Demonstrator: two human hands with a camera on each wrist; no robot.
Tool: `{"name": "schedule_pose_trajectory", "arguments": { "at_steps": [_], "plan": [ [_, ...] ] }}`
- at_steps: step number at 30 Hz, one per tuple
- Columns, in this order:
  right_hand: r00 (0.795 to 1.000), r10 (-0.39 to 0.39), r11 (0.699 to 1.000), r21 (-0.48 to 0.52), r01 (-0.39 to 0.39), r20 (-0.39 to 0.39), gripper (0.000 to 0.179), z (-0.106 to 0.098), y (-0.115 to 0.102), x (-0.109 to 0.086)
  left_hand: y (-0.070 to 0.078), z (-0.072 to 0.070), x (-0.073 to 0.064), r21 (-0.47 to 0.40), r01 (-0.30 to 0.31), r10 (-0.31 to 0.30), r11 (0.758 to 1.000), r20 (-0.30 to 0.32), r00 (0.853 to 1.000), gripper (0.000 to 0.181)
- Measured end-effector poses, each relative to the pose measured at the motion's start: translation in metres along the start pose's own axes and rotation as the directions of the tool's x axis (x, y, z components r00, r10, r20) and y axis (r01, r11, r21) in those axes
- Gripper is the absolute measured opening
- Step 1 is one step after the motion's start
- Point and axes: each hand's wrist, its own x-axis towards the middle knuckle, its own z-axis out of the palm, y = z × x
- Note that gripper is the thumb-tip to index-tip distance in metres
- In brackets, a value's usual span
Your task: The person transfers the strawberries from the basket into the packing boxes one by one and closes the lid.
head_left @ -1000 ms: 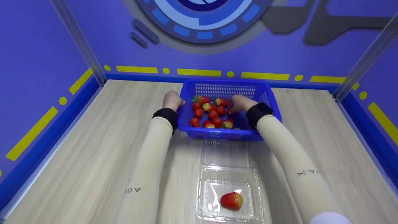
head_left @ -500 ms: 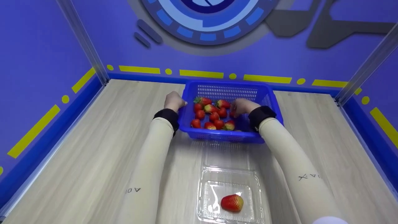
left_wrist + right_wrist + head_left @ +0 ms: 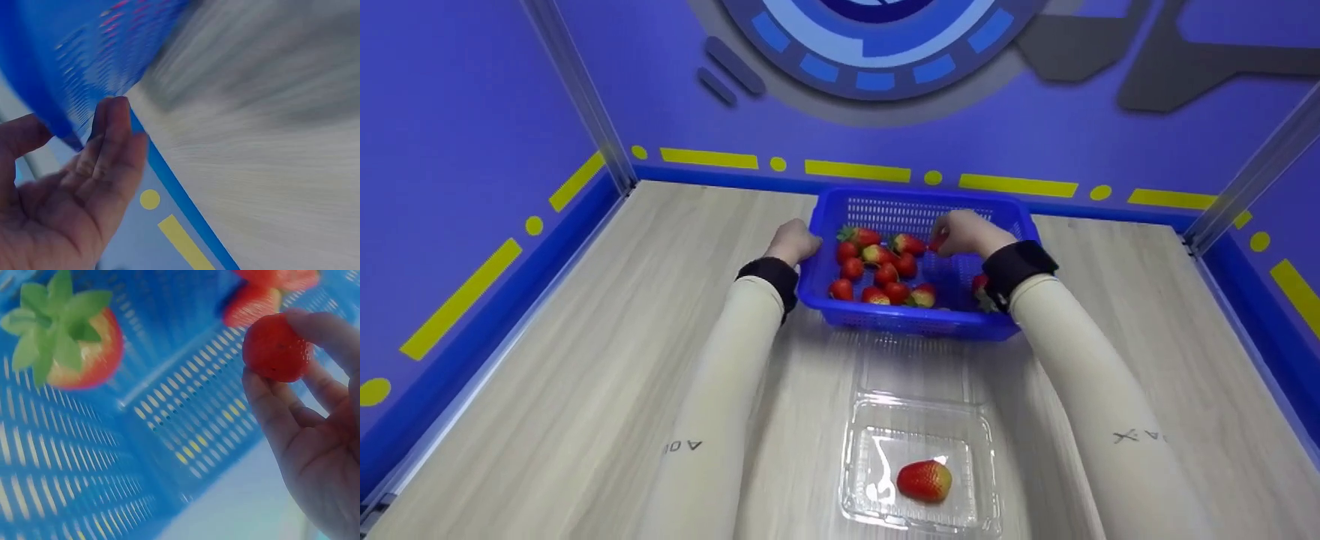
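Note:
My right hand [image 3: 964, 232] pinches a red strawberry [image 3: 275, 349] between thumb and fingertips, inside the blue plastic basket [image 3: 907, 319]. At the basket's left side, my left hand [image 3: 793, 241] grips the rim; the left wrist view shows the thumb on one side of the rim and the fingers [image 3: 115, 132] on the other. Several strawberries [image 3: 877, 255] are gathered in the left part of the basket. One more strawberry [image 3: 84, 349], its green leaves showing, sits toward the right end, partly behind my wrist in the head view.
Nearer to me, an open clear plastic clamshell box [image 3: 855, 450] lies on the wooden table [image 3: 622, 360], a single large strawberry [image 3: 924, 481] in its tray. Blue panels [image 3: 450, 150] enclose the table at the back and sides.
The right hand has picked up a strawberry and raised it from the basket floor toward the back. A strawberry at the basket's right end has come into view. The left hand keeps its grip.

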Motion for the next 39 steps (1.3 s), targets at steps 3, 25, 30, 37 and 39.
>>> {"name": "schedule_pose_trajectory", "arguments": {
  "at_steps": [3,25,30,37,39],
  "plan": [
    [0.999,-0.016,1.000,0.013,0.016,-0.028,0.028,-0.010,-0.002,-0.009,0.001,0.000,-0.001,0.030,-0.017,0.016,0.999,0.026,1.000,0.040],
    [0.914,-0.297,0.951,0.002,0.310,-0.276,0.029,-0.029,-0.037,-0.125,0.036,-0.039,-0.094,0.070,-0.518,0.504,0.853,0.154,0.850,0.041],
    [0.822,-0.435,0.891,-0.047,0.451,-0.367,0.029,-0.020,-0.039,-0.156,0.032,-0.034,-0.119,0.023,-0.542,0.528,0.840,0.188,0.828,0.040],
    [0.647,-0.592,0.791,-0.191,0.581,-0.481,0.041,0.005,-0.043,-0.194,0.010,-0.016,-0.148,0.001,-0.544,0.532,0.839,0.208,0.821,0.038],
    [0.626,-0.600,0.783,-0.207,0.586,-0.498,0.044,0.014,-0.044,-0.206,0.000,-0.008,-0.155,-0.019,-0.551,0.542,0.834,0.208,0.814,0.036]
  ]
}}
